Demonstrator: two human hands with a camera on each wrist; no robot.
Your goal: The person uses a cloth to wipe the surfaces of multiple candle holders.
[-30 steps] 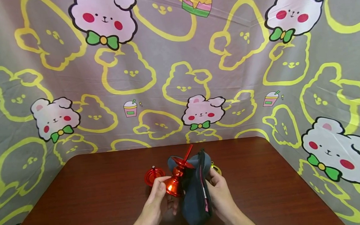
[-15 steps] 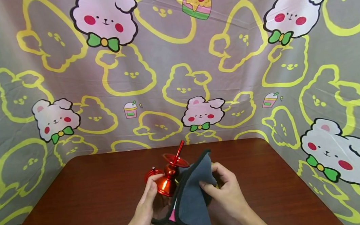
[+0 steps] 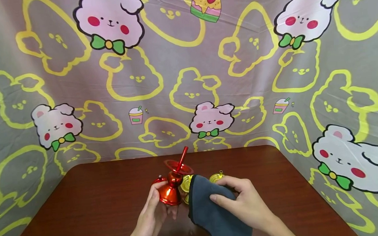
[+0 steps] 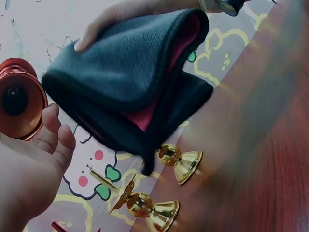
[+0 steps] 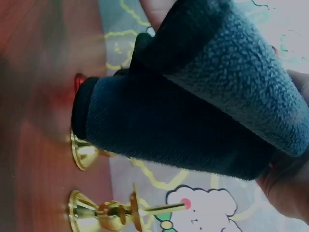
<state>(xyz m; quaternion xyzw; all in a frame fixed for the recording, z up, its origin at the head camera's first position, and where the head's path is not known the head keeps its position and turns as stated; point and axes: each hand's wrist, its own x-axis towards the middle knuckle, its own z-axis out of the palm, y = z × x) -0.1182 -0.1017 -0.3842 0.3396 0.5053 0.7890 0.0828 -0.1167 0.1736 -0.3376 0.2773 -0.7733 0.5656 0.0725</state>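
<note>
Left hand (image 3: 152, 216) is wrapped around the bell base of a red holder (image 3: 171, 188), tilted up off the table (image 3: 84, 194). Right hand (image 3: 244, 200) pinches a folded grey cloth (image 3: 206, 209) just right of it. Two gold holders (image 4: 159, 203) sit right behind the cloth.

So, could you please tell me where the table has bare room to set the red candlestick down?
The table is bare left of the left hand, out to its left edge, and right of the right hand. Also behind, toward the patterned backdrop. The middle is crowded: red candlestick, gold candlesticks, grey cloth.
</note>
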